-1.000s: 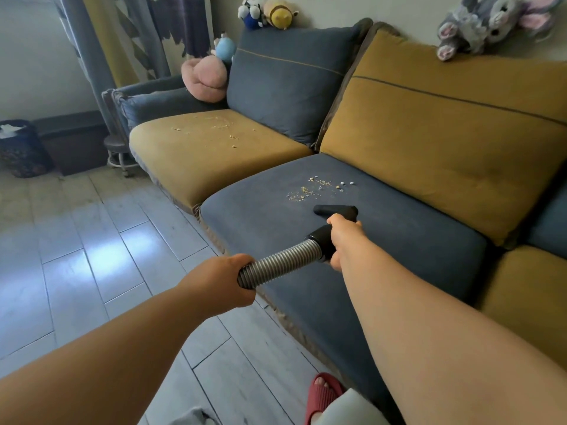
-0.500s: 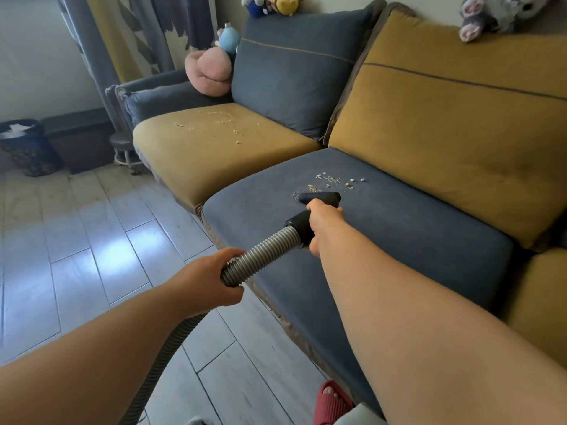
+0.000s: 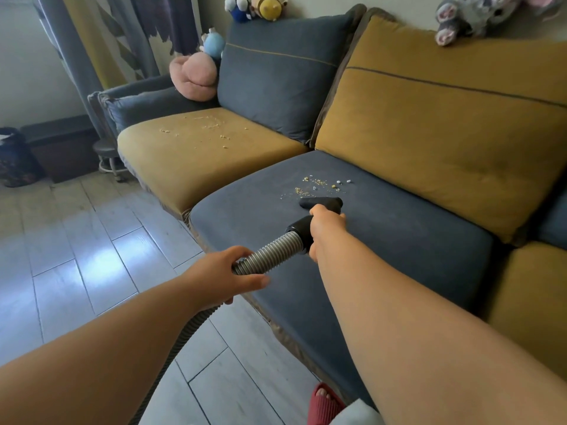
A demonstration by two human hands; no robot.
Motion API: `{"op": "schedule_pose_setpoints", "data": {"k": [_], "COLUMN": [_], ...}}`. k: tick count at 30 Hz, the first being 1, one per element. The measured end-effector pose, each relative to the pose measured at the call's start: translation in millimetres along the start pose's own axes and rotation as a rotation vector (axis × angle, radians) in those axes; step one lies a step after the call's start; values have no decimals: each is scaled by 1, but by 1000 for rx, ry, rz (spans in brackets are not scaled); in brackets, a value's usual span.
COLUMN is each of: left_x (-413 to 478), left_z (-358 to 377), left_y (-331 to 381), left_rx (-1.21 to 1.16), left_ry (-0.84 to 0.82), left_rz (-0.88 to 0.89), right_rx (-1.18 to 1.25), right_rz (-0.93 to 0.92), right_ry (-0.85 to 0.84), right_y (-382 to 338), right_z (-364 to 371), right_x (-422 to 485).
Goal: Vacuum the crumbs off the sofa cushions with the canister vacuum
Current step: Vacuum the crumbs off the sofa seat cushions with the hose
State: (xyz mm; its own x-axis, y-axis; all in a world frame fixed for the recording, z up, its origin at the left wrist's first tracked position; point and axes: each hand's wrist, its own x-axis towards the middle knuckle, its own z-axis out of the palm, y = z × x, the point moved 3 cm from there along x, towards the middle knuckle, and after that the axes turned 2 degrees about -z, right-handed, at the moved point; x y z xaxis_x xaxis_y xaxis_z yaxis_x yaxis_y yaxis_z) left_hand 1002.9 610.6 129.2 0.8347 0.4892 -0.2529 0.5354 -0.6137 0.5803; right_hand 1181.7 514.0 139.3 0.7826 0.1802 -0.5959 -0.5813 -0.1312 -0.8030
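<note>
A black vacuum nozzle (image 3: 322, 203) rests on the blue seat cushion (image 3: 399, 240), its front edge touching the near side of a patch of crumbs (image 3: 319, 184). My right hand (image 3: 325, 228) grips the black handle just behind the nozzle. My left hand (image 3: 227, 271) holds the ribbed grey hose (image 3: 270, 251) lower down; the hose runs under my left arm toward the floor. More crumbs (image 3: 208, 130) lie scattered on the mustard seat cushion (image 3: 190, 161) to the left. The canister is out of view.
Blue and mustard back cushions (image 3: 445, 118) stand behind the seats. Plush toys (image 3: 196, 75) sit at the armrest and along the sofa top. A small stool (image 3: 107, 154) and a dark bin (image 3: 12, 157) stand at the left on the tiled floor. My red slipper (image 3: 325, 403) is below.
The nozzle has slid forward across the blue cushion up to the crumb patch, covering its near part. Both hands moved forward with the hose.
</note>
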Motion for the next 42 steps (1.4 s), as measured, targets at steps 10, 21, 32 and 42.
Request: {"op": "schedule_pose_setpoints", "data": {"k": [10,21,32,42], "left_x": [17,12,8,29], "left_z": [26,6,-5,22], "left_y": [24,0,-9,33], "left_rx": [112,12,40,166], "left_ry": [11,54,72,26], "left_rz": [28,-12,-34,24], "right_rx": [-7,-90,-40,-11], "right_rz": [-44,-31,-36,-48], "right_ry": [51,-78,-124,97], "right_y": [-2,-7,-3,-10], "right_z": [-33,9,24,-31], "right_x": [23,21,10,29]}}
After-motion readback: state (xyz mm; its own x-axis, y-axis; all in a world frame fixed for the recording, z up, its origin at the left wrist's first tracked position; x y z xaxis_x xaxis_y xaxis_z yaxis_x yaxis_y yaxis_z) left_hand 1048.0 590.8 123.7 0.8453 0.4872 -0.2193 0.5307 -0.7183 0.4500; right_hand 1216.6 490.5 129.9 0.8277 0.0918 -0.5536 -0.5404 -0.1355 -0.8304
